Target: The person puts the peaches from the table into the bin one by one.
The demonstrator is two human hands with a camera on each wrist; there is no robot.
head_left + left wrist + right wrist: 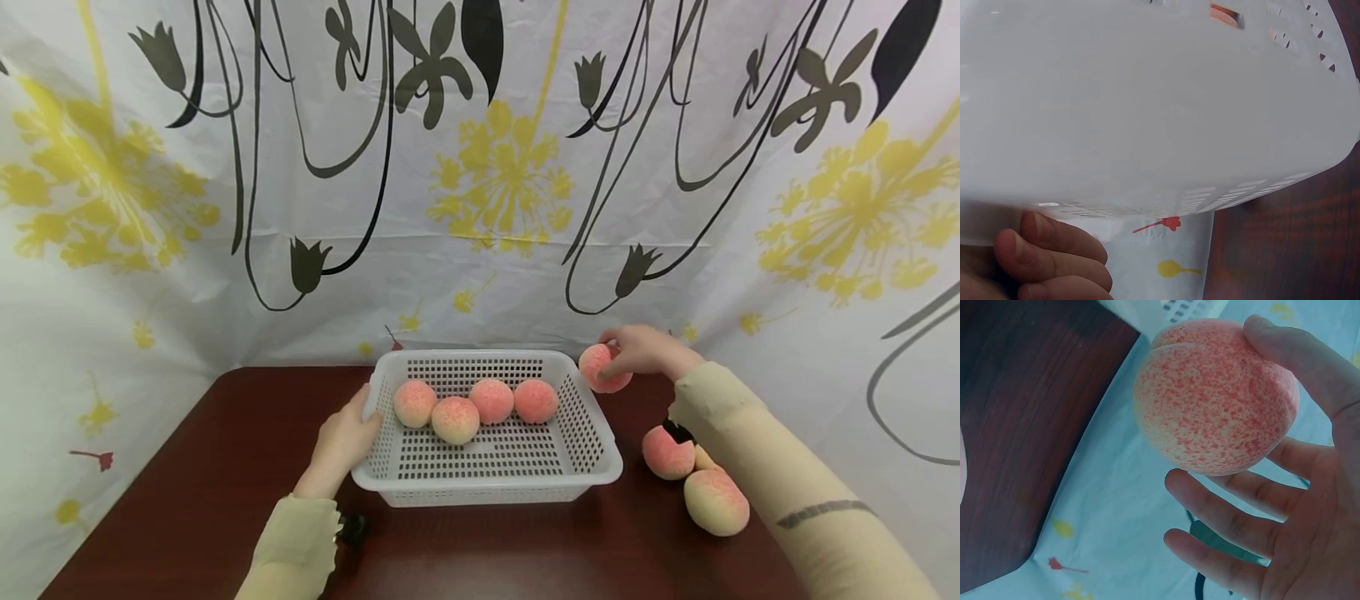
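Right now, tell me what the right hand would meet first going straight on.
The white basket likely comes first, on its right side, just past the peach in the right hand; height is unclear, so it might pass over.

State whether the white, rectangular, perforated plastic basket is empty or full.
Partly filled: the basket holds four round, pink-and-cream peaches, with bare perforated floor showing.

white basket [487,493]: four peaches [456,420] inside | pink-speckled peach [1213,400]: held beside it | more peaches [716,502]: basket's right
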